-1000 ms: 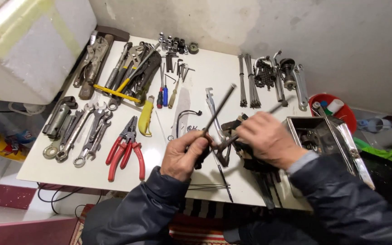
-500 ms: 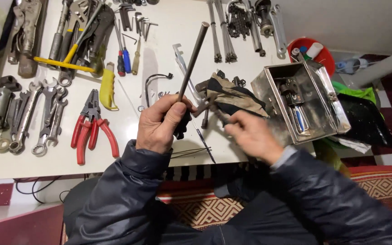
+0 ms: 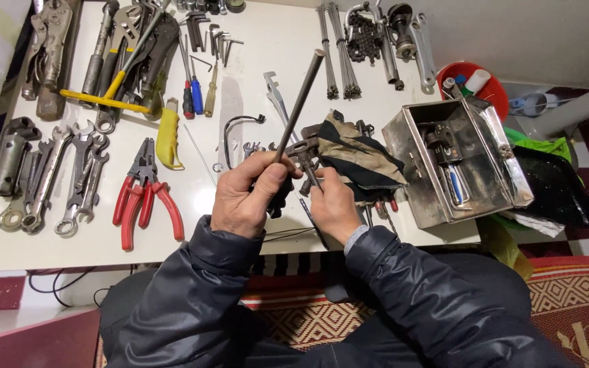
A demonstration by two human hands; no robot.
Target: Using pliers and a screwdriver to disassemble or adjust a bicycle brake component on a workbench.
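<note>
Both hands have drawn closer together since the earlier frame, and the long rod now points more steeply toward the upper middle of the frame. Left hand (image 3: pixel 247 201) sits at centre frame, its grip clamped around the lower end of a dark metal rod (image 3: pixel 299 101), which rises diagonally up and to the right over the worktop (image 3: pixel 192 232). Right hand (image 3: pixel 334 204) is just beside the left, fingers closed on a small metal T-shaped tool (image 3: pixel 305 153) that meets the rod near the left thumb. Directly behind the hands lies a crumpled dark cloth (image 3: pixel 356 153), touching an open metal box (image 3: pixel 458 163) at right of centre that holds several tools. Red-handled pliers (image 3: pixel 143 191) lie left of the left hand, with a yellow-handled tool (image 3: pixel 169 140) just above them. A row of spanners (image 3: pixel 63 180) occupies the left edge of the worktop. Screwdrivers (image 3: pixel 192 88) and hex keys are set out in the upper middle. A red bowl (image 3: pixel 495 95) stands at upper right, beyond the box. Dark jacket sleeves cover both forearms in the lower frame.
</note>
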